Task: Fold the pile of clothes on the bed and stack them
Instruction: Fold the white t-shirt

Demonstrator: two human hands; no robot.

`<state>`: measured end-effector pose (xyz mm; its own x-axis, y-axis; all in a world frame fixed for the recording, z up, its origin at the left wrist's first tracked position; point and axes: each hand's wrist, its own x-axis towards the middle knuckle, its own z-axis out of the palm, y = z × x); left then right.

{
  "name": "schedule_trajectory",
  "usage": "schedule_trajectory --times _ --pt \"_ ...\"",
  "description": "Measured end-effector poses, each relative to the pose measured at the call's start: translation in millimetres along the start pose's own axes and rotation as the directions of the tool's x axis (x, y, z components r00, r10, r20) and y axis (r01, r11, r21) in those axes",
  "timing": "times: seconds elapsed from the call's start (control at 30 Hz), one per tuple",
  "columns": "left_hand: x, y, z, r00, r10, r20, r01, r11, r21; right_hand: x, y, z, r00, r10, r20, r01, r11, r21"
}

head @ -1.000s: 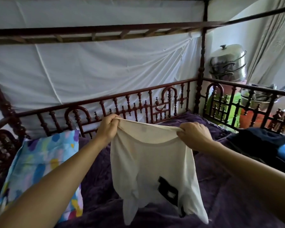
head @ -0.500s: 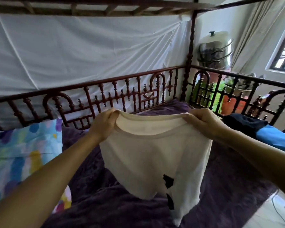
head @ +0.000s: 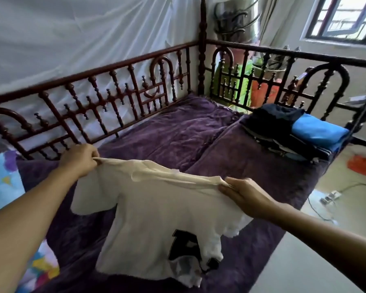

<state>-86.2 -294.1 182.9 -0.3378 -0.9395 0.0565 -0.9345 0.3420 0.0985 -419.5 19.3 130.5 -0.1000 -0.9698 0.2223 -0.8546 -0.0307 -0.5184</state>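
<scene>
Left hand and right hand pinch the cream T-shirt at its shoulders (fingers clamped); hem hangs toward the bed.

**Cream shirt, purple bedding**

The T-shirt in the centre of the frame is cream-white, with a black print low on it. The blanket is deep purple. The bed rail is dark red-brown, and the drape at upper left is white. The pillow at the left edge shows blue, purple, yellow and pink blotches. At right, the folded stack pairs a dark navy garment with a bright blue garment.
</scene>
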Motion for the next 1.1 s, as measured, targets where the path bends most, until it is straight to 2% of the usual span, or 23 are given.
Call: schedule_trajectory --times 0.07,0.17,0.4,0.6,0.77,0.87,0.97,1.03,1.1 --pt "15.9 19.8 25.3 0.998 -0.06 -0.015 0.059 0.995 -0.085 -6.9 32.6 6.6 0.994 0.109 -0.008 -0.109 0.993 0.041" --pt "43.8 79.7 62.4 0.994 -0.075 -0.084 0.064 0.99 -0.122 -11.1 91.0 16.2 0.967 0.253 -0.012 -0.253 0.967 0.034" --pt "125.7 255.5 142.2 0.998 -0.013 -0.059 -0.002 0.967 -0.256 -7.1 280.3 16.6 0.84 0.542 0.034 -0.543 0.838 0.062" --pt "204.9 408.4 250.9 0.997 0.015 0.081 0.008 0.963 -0.269 26.0 469.3 19.9 0.661 0.736 0.144 -0.747 0.664 0.037" --pt "261.4 508.4 333.5 0.977 0.005 0.213 0.08 0.917 -0.39 55.1 589.8 21.2 0.53 0.828 0.182 -0.834 0.548 -0.065" --pt "281.6 527.3 362.9 0.967 -0.017 0.253 0.139 0.869 -0.474 63.7 633.9 24.1 0.442 0.865 0.238 -0.839 0.492 -0.233" --pt "276.8 492.9 372.6 0.949 -0.119 0.291 0.241 0.87 -0.43 79.1 649.2 24.9 0.375 0.872 0.316 -0.783 0.48 -0.396" --pt "256.6 452.2 374.0 0.926 -0.207 0.316 0.322 0.868 -0.377 103.6 644.8 31.5 0.397 0.843 0.362 -0.707 0.533 -0.466" --pt "226.2 408.8 373.6 0.867 -0.332 0.372 0.45 0.842 -0.298 141.7 628.7 44.6 0.495 0.765 0.412 -0.603 0.644 -0.47"
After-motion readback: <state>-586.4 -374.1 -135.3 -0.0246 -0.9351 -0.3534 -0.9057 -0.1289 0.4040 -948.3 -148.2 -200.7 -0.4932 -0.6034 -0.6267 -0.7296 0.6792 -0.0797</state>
